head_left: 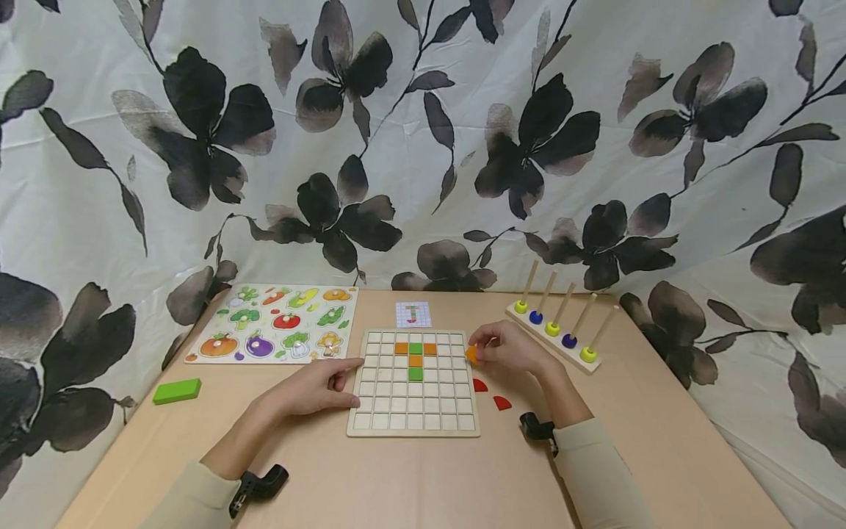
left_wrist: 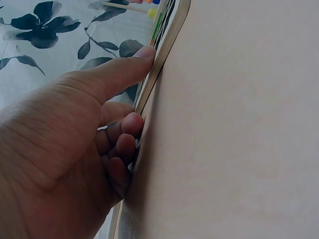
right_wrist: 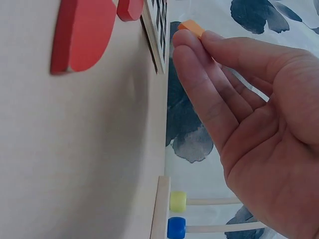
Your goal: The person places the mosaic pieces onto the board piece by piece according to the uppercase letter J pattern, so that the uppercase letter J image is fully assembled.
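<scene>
We seem to be at a placing step: our right hand (head_left: 507, 346) pinches a small orange block (right_wrist: 192, 27) just right of the pale wooden grid board (head_left: 416, 403), our left hand (head_left: 316, 387), thumb and forefinger extended, touches its left edge, and next probably calls for careful alignment.

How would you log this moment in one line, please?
left hand touches grid board edge | right hand pinches orange piece beside grid board | two red pieces on table

White, dark-flowered cloth backdrop (head_left: 413, 162), softly wrinkled, behind a pale wood-toned table (head_left: 396, 481)
</scene>
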A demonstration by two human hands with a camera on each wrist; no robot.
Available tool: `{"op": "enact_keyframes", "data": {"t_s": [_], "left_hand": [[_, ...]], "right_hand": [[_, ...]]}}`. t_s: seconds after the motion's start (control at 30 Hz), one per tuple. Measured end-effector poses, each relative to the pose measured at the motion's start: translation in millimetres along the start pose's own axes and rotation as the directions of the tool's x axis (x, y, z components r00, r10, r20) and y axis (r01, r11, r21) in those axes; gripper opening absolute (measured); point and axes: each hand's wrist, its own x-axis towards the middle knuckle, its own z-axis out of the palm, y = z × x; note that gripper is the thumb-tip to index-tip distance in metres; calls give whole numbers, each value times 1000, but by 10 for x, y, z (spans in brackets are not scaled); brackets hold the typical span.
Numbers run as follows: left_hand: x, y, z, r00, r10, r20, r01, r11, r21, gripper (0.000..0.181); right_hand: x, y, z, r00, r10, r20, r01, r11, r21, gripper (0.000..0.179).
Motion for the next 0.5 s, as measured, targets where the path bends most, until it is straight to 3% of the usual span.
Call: {"op": "enact_keyframes", "data": {"t_s": [0.5], "left_hand": [[-2,11,-7,1000,-4,7,4,1000,-6,79]], "right_hand": [[2,-85,43,1000,-3,-27,3,1000,12,22]]}}
